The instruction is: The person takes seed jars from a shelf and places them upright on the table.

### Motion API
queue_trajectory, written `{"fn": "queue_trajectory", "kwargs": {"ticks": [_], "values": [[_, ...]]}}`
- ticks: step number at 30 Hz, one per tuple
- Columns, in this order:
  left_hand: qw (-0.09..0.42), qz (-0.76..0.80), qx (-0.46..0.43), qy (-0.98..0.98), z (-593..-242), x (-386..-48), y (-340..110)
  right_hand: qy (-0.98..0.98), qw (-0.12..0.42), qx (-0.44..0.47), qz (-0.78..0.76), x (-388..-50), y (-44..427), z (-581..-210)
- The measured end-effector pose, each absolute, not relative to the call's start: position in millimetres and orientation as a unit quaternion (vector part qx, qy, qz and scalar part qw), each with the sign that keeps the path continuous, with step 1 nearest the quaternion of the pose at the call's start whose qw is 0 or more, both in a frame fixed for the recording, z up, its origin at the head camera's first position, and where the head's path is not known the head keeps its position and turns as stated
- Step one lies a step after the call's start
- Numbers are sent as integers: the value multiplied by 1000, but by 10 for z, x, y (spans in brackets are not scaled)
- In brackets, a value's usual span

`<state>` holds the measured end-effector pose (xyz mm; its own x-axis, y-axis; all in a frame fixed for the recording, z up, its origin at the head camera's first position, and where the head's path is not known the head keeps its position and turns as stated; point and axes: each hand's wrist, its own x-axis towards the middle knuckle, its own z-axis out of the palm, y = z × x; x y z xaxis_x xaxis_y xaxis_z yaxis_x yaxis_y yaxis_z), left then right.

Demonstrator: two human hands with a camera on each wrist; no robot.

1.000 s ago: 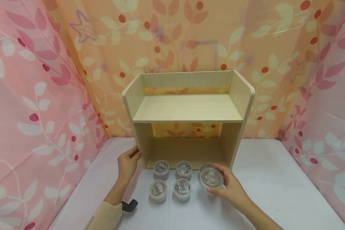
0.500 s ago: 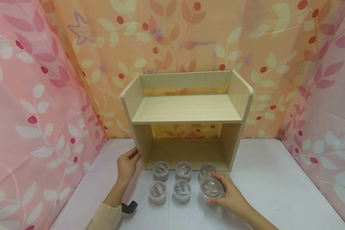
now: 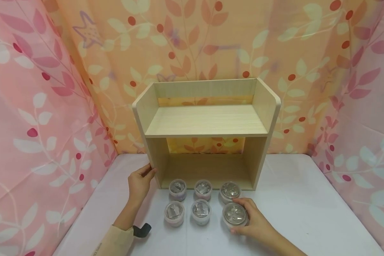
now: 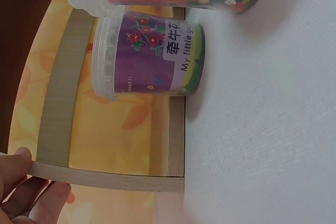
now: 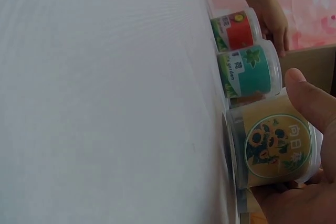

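Observation:
My right hand (image 3: 254,222) grips a clear-lidded plastic jar (image 3: 235,214) around its side, thumb in front and fingers behind. In the right wrist view this jar has a tan label with sunflowers (image 5: 273,142); whether its base touches the table I cannot tell. My left hand (image 3: 140,183) pinches the front edge of the left side panel of a pale wooden shelf (image 3: 208,119). Other jars stand upright before the shelf: a purple-labelled jar (image 4: 152,56), a teal-labelled jar (image 5: 249,72) and a red-labelled jar (image 5: 233,31) among them. Directly behind the gripped jar is another lidded jar (image 3: 230,191).
A white cloth covers the table (image 3: 291,199). Patterned curtains (image 3: 307,53) enclose the back and both sides. The jars form two rows close to the shelf's lower front edge. A black curved piece (image 3: 142,230) sticks out at my left sleeve (image 3: 115,241).
My right hand has moved the jar down and toward me, so the jar behind it shows more fully. My left hand keeps its hold on the shelf.

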<state>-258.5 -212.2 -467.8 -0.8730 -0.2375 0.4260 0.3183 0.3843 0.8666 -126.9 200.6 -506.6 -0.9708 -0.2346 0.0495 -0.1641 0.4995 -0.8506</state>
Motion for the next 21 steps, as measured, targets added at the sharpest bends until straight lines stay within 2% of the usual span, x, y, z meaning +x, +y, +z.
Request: {"fn": "queue_trajectory", "kwargs": {"ticks": [10, 17, 21], "values": [[252, -550, -26, -795, -4670, -2580, -2115, 866, 80, -183, -458, -1322, 2206, -5097], [245, -563, -23, -789, -4659, -2588, -2110, 805, 147, -250, -517, -1404, 2405, -5096], [246, -555, -24, -794, -4655, -2582, -2114, 820, 92, -248, -508, -1418, 2393, -5116]]}}
